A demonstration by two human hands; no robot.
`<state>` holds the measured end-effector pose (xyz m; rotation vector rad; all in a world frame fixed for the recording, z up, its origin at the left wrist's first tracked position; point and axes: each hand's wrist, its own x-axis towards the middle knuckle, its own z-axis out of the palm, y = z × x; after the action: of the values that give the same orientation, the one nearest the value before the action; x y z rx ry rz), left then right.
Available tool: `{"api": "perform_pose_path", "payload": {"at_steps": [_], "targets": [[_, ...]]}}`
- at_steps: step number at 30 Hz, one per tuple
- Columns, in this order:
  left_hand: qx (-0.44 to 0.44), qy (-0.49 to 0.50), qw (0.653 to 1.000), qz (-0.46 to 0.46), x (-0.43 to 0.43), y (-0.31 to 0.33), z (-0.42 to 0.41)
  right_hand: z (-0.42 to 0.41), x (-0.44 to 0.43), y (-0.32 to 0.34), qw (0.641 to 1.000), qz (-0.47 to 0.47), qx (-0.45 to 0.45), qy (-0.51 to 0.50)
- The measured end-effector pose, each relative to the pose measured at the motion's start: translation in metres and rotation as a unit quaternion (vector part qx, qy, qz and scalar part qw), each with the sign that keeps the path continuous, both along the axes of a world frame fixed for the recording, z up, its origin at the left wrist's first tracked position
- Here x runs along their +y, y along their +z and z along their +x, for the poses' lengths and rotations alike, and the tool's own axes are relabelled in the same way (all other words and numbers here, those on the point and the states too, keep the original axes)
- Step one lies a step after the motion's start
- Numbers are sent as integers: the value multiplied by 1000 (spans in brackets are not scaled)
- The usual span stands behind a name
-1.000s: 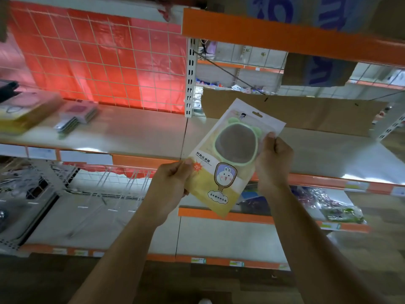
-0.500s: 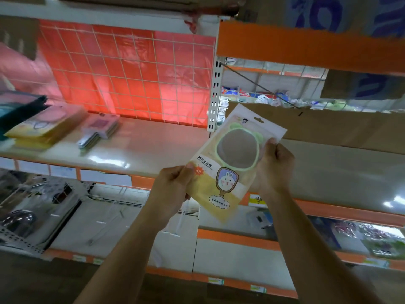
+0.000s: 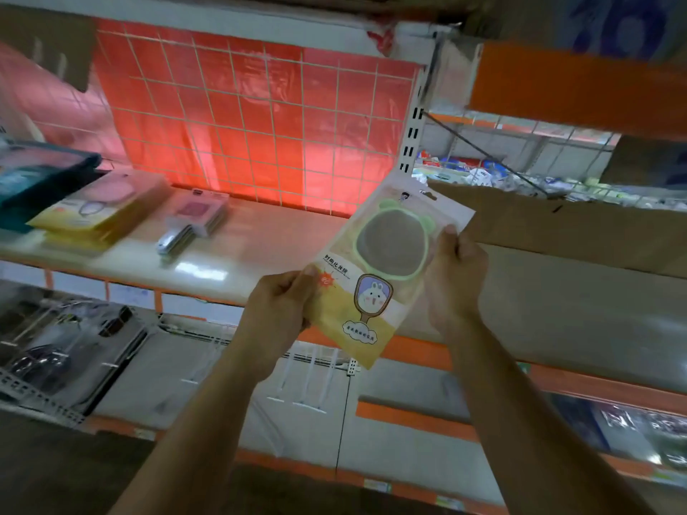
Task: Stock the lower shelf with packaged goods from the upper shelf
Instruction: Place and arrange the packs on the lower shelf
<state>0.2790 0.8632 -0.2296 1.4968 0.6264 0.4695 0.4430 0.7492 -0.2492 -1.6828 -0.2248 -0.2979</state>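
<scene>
I hold a packaged hand mirror point(image 3: 383, 269), a yellow and white pack with a green-rimmed mirror and a rabbit picture, tilted in front of the shelving. My left hand point(image 3: 282, 310) pinches its lower left edge. My right hand point(image 3: 451, 280) grips its right edge, thumb on the front. The pack hangs in the air over the front edge of the upper shelf point(image 3: 260, 236). The lower shelf point(image 3: 208, 381) lies below, with white wire dividers.
On the upper shelf at left lie a stack of yellow packs point(image 3: 93, 213), a small stack of pink packs point(image 3: 193, 221) and a teal pack point(image 3: 41, 172). A red grid panel point(image 3: 252, 124) backs it. A cardboard sheet point(image 3: 580, 224) stands at right. Dark bagged goods point(image 3: 55, 351) fill the lower left.
The view has swung to the left, so the shelf stacks at left show more fully. Both hands keep the same hold on the mirror pack, which stays tilted between them.
</scene>
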Motion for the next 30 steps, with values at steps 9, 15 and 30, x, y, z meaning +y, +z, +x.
{"api": "perform_pose_path", "payload": {"at_steps": [9, 15, 30], "targets": [[-11, -19, 1000, 17, 74, 2, -58, -57, 69, 1, 1000, -21, -14, -14], [7, -16, 997, 72, 124, -15, -89, -87, 113, -1, 999, -30, -23, -12], [15, -26, 996, 80, 202, -32, -78, -84, 186, -12, 999, -26, 7, -22]]}}
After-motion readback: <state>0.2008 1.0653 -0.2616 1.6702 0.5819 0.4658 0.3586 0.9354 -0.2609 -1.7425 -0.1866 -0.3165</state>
